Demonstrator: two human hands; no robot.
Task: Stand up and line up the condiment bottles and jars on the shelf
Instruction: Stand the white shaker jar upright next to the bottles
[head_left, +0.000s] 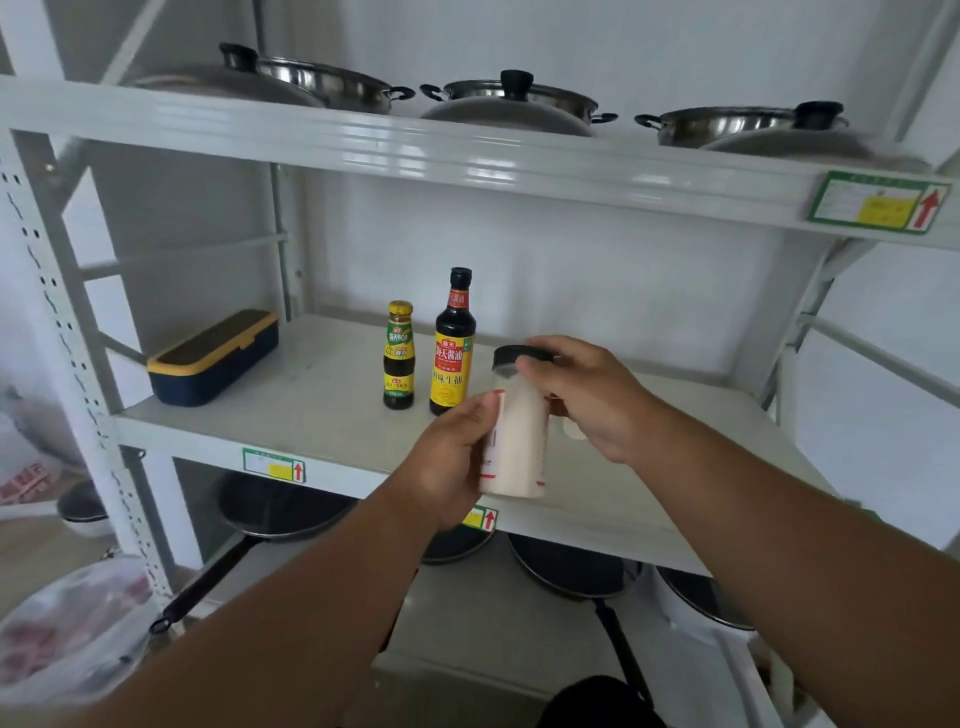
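Step in hand: placement of the third container. Two bottles stand upright on the middle shelf (322, 415), side by side and just apart: a short oyster-sauce-type bottle (399, 355) with a green and yellow label, and to its right a taller soy sauce bottle (454, 343) with a red and yellow label. These two form the start of the row.

The jar (515, 431), clear plastic with a black lid and pale, whitish contents, is held upright in the air in front of the shelf, just right of the soy sauce bottle. Its base appears to sit clear of the shelf surface, though contact cannot be confirmed from this angle.

Hand states: the left hand (457, 467) is wrapped around the lower body of the jar from the left side. The right hand (587, 395) is curled over the lid and upper wall, fingers on the cap. Both hands are closed on the jar.

Something small and dark shows behind the right hand; what it is cannot be determined.

Next move, as a judgement: lower the jar onto the shelf to the right of the soy sauce bottle, base flat, on the same line as the two bottles. Keep a small gap so the tall bottle is not knocked. Release the lid hand last.

A blue and yellow box (213, 358) lies at the left end of the shelf, well apart from the row.
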